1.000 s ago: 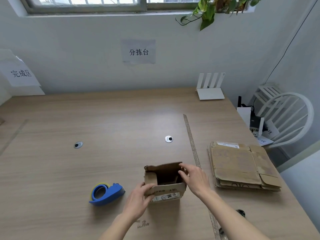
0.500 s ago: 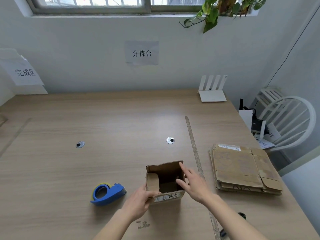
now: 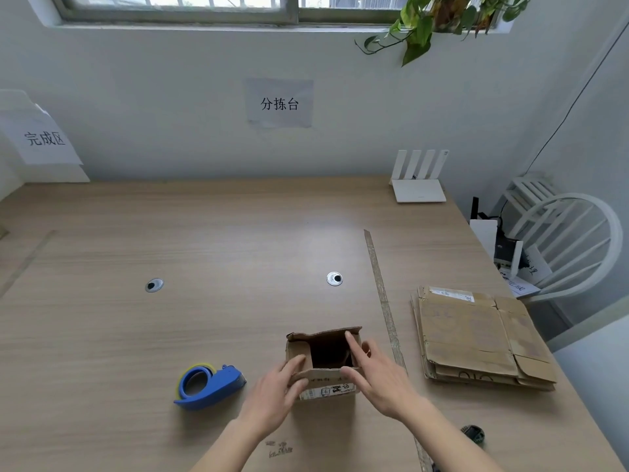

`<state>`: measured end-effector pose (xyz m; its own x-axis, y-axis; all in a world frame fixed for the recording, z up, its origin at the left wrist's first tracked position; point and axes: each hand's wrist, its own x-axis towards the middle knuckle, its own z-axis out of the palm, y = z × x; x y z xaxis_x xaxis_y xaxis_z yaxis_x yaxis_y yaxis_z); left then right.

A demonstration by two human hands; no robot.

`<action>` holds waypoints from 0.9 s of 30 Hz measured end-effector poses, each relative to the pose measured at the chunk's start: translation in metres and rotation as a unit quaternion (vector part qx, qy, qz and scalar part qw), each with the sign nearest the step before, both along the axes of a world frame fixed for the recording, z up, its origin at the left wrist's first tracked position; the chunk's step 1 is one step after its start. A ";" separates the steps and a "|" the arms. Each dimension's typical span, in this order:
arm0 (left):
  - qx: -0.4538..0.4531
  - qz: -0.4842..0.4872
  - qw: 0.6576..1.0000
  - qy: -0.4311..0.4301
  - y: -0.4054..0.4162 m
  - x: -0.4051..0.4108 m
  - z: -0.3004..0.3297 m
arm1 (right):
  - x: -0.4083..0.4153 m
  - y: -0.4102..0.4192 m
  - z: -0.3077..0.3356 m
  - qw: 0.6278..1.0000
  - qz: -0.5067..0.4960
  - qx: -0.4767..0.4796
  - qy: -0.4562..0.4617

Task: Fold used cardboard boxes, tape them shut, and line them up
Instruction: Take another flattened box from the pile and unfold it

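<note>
A small brown cardboard box with a white label on its near side stands upright on the wooden table, its top open and dark inside. My left hand holds its near-left corner, fingers bent against the left flap and the front wall. Over the right side lies my right hand, fingers straight: the index finger reaches to the far right flap and the thumb touches the near edge. A blue tape dispenser with yellowish tape lies left of the box, apart from both hands.
A stack of flattened cardboard boxes lies at the table's right edge. A strip of tape runs along the tabletop between box and stack. A white router stands at the back, a white chair right of the table, a black cap near the front.
My right hand has slid from the box's right wall to over its opening, fingers straightened. My left hand has shifted up the near-left corner. The box has stayed in place.
</note>
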<state>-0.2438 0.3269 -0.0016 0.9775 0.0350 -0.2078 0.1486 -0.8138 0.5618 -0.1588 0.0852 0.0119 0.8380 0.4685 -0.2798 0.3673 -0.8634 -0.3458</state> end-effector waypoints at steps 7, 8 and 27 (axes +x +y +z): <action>0.044 0.081 0.996 -0.007 -0.012 0.006 0.001 | -0.005 0.004 -0.024 0.990 -0.081 0.116 -0.027; 0.046 0.090 0.995 -0.002 -0.013 0.007 0.000 | -0.006 0.005 -0.028 0.985 -0.099 0.141 -0.023; 0.137 0.009 0.983 -0.124 -0.006 0.011 -0.037 | -0.009 0.012 -0.062 0.969 -0.018 0.095 -0.228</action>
<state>-0.2328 0.3209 -0.0390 0.9956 0.0748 0.0558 0.0512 -0.9378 0.3433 -0.1677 0.0975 -0.0499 0.8710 0.4433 0.2116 0.4900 -0.8150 -0.3095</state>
